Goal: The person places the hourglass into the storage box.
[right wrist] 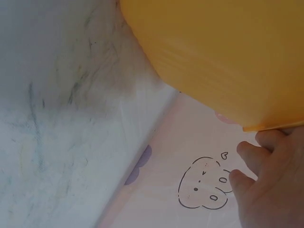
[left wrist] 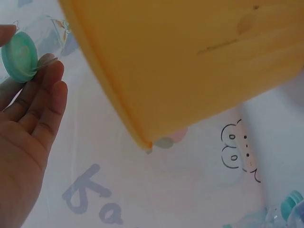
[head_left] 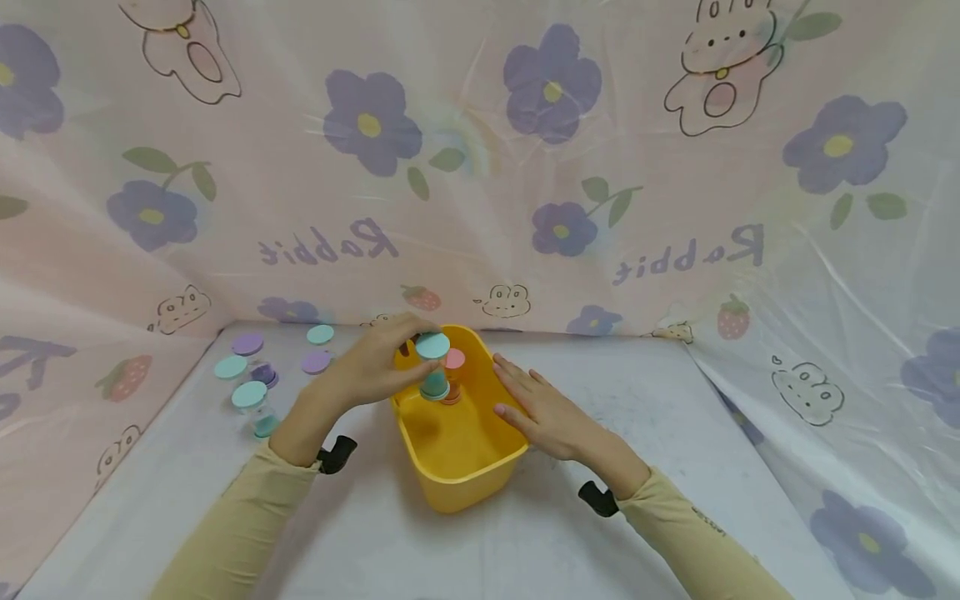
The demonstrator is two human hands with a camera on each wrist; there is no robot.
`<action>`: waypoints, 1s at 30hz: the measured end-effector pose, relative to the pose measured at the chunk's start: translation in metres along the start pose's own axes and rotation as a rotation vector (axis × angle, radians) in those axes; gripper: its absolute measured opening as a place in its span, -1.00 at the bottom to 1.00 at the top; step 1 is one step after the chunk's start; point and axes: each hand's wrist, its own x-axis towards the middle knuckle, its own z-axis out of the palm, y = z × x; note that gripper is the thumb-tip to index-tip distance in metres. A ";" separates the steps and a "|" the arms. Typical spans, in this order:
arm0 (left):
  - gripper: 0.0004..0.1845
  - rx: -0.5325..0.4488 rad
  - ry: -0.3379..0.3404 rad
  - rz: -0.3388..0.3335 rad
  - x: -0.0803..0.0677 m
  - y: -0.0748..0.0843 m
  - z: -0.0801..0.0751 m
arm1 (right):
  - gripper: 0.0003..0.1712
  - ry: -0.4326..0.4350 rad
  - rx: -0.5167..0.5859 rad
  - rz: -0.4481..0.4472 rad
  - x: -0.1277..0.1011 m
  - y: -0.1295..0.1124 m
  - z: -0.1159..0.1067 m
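Note:
My left hand [head_left: 367, 362] holds a clear sand timer with teal caps [head_left: 433, 346] upright over the inside of a yellow bin [head_left: 465, 492]. Fingers and thumb close round it; in the left wrist view one teal cap [left wrist: 19, 57] shows between them. Behind it, a timer with a pink cap [head_left: 454, 359] stands in the bin, partly hidden. On the bin's right rim rests my right hand [head_left: 551, 412], its fingers fairly straight. The right wrist view shows some of those fingers [right wrist: 254, 159] against the outside of the rim.
Left of the bin, several more timers stand on the white table [head_left: 600, 533], among them a teal-capped one [head_left: 250, 396] and a purple-capped one [head_left: 247, 343]. A patterned curtain [head_left: 465, 250] hangs behind and along both sides.

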 end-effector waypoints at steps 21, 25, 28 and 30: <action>-0.58 0.109 -0.242 -0.084 0.021 -0.010 0.030 | -0.19 -0.008 0.001 0.006 0.000 0.000 0.000; -0.56 0.135 -0.291 -0.087 0.027 -0.011 0.034 | -0.19 -0.008 0.001 0.006 0.000 0.000 0.000; -0.55 0.124 -0.331 -0.101 0.031 -0.011 0.037 | -0.19 -0.008 -0.001 0.006 0.000 0.001 0.001; -0.55 0.114 -0.355 -0.109 0.033 -0.012 0.039 | -0.19 -0.009 -0.001 0.007 0.000 0.001 0.001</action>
